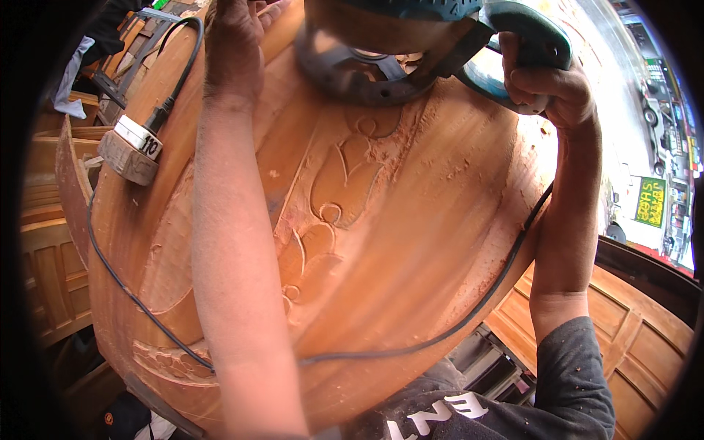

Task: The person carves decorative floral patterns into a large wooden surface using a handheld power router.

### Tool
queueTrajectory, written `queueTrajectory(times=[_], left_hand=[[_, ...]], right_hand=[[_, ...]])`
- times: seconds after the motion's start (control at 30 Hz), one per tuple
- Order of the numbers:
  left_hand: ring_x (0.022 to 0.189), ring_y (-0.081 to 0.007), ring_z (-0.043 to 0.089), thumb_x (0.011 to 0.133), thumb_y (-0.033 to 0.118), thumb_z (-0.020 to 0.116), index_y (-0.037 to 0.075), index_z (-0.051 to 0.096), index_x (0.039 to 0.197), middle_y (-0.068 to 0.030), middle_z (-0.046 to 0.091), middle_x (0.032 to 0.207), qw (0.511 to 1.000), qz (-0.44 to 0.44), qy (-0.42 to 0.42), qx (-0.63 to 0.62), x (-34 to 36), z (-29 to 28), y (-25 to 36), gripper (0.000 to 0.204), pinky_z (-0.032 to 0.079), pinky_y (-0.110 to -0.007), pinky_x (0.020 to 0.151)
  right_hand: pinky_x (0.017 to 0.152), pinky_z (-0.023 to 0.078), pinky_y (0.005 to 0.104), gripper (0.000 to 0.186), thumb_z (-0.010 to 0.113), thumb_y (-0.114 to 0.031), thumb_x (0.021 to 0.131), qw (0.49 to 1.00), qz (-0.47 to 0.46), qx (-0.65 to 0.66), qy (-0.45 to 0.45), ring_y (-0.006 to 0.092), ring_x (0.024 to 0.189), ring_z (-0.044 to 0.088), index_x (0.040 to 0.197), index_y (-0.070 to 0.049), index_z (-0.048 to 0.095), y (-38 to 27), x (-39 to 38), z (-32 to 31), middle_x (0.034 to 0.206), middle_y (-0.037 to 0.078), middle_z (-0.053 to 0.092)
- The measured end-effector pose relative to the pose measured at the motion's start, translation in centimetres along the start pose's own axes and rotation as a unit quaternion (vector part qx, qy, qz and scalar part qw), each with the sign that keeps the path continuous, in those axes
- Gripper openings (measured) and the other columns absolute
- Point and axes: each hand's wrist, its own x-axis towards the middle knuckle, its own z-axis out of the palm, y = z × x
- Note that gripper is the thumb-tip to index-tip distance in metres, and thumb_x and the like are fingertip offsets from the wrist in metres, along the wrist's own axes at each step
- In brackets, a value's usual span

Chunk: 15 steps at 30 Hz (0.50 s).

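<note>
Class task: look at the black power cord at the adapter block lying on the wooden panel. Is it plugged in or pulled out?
Plugged in. The black plug sits seated in the adapter block on the wooden panel, with no gap visible between them.

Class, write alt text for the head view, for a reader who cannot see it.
A right hand grips the teal handle of a power router on a carved, dusty wooden panel. The left hand rests on the wood beside the tool, and a black cord trails across the panel.

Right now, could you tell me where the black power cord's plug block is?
In the head view, the plug block lies on the left side of the carved wooden panel, just left of the left forearm.
</note>
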Motion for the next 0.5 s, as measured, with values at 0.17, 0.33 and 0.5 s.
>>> queueTrajectory(times=[0.17, 0.33, 0.5], left_hand=[[0.105, -0.0063, 0.054, 0.104, 0.061, 0.049, 0.016, 0.050, 0.149, 0.0076, 0.061, 0.122, 0.998, 0.033, -0.038, 0.039, -0.3, -1.4, -0.8, 0.064, 0.041, -0.030, 0.094], [0.115, -0.0067, 0.052, 0.107, 0.060, 0.045, 0.010, 0.042, 0.155, 0.0033, 0.059, 0.132, 0.996, -0.024, -0.009, 0.088, -1.0, 0.1, 0.3, 0.070, 0.040, -0.029, 0.099], [0.130, -0.0126, 0.048, 0.107, 0.059, 0.043, 0.005, 0.036, 0.159, -0.0036, 0.051, 0.148, 0.989, 0.040, 0.079, 0.116, -2.0, 2.3, 0.3, 0.075, 0.036, -0.033, 0.110]], right_hand=[[0.051, 0.042, 0.0274, 0.052, 0.069, -0.007, 0.070, 1.000, 0.005, 0.019, -0.014, 0.0118, 0.051, 0.049, 0.120, 0.005, 0.063, 0.1, 0.2, 0.3, 0.073, 0.008, 0.061], [0.051, 0.043, 0.0275, 0.051, 0.069, -0.007, 0.070, 1.000, -0.001, 0.009, -0.009, 0.0122, 0.051, 0.050, 0.120, 0.005, 0.063, 0.3, -0.1, 0.0, 0.074, 0.008, 0.061], [0.052, 0.044, 0.0273, 0.051, 0.069, -0.008, 0.071, 1.000, -0.002, 0.004, -0.010, 0.0125, 0.054, 0.054, 0.120, 0.004, 0.063, 0.3, -0.3, -0.2, 0.076, 0.008, 0.062]])
